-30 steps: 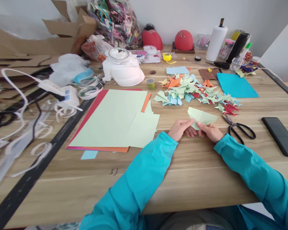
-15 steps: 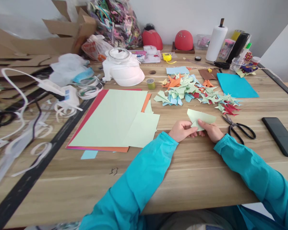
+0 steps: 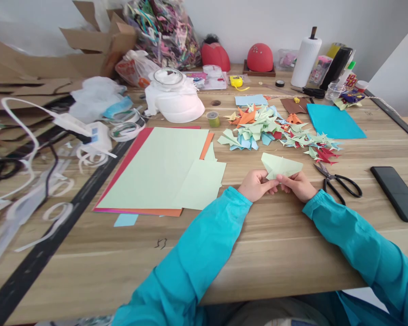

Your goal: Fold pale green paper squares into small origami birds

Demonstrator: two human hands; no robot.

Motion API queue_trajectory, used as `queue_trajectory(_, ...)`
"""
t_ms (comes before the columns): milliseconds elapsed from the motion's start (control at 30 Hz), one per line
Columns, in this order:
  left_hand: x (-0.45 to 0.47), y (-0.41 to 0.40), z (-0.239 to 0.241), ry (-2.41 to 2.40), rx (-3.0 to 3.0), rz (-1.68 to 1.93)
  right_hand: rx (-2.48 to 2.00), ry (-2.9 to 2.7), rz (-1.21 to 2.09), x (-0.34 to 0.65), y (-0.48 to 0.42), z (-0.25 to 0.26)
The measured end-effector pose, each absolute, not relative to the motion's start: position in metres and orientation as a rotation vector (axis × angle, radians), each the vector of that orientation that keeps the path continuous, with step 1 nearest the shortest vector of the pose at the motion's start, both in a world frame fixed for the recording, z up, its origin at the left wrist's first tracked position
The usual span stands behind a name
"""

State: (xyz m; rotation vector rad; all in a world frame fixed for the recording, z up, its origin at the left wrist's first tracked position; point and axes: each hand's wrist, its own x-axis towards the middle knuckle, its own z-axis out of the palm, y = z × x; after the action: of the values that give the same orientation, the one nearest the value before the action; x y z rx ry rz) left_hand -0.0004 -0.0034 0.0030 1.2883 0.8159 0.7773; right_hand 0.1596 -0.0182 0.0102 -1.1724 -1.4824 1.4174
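Note:
Between my two hands is a partly folded piece of pale green paper (image 3: 280,165), held just above the table. My left hand (image 3: 256,185) pinches its lower edge on the left, thumb on top. Close beside it, my right hand (image 3: 297,184) pinches the same edge, and the two thumbs nearly meet. Beyond the paper lies a heap of folded paper figures (image 3: 258,127) in green, orange, blue and red. Black-handled scissors (image 3: 342,182) rest just right of my right hand. Left of my hands are pale green sheets (image 3: 153,167) over red and orange ones.
A black phone (image 3: 397,192) lies at the right. Behind the figures are a bright blue sheet (image 3: 336,121) and a yellow tape measure (image 3: 236,81). A white cap (image 3: 178,99), a green thread spool (image 3: 213,119) and tangled white cables (image 3: 95,145) occupy the left and back.
The green paper has shifted slightly left and tilted, showing more of its folded face. My right thumb has slid down and left toward the lower edge, nearer my left thumb.

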Motion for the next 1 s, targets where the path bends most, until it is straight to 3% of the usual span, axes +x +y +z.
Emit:
queue_trajectory(333,0.0010,-0.0036,0.0027,0.772,1.330,0.739,-1.023,-1.632,1.365,0.1610,-0.0159,0.0067)
queue_trajectory(1000,0.0014,-0.0036,0.0012,0.828,1.318,0.736,-1.156,-1.688,1.296,0.1606,-0.0163,0.0081)
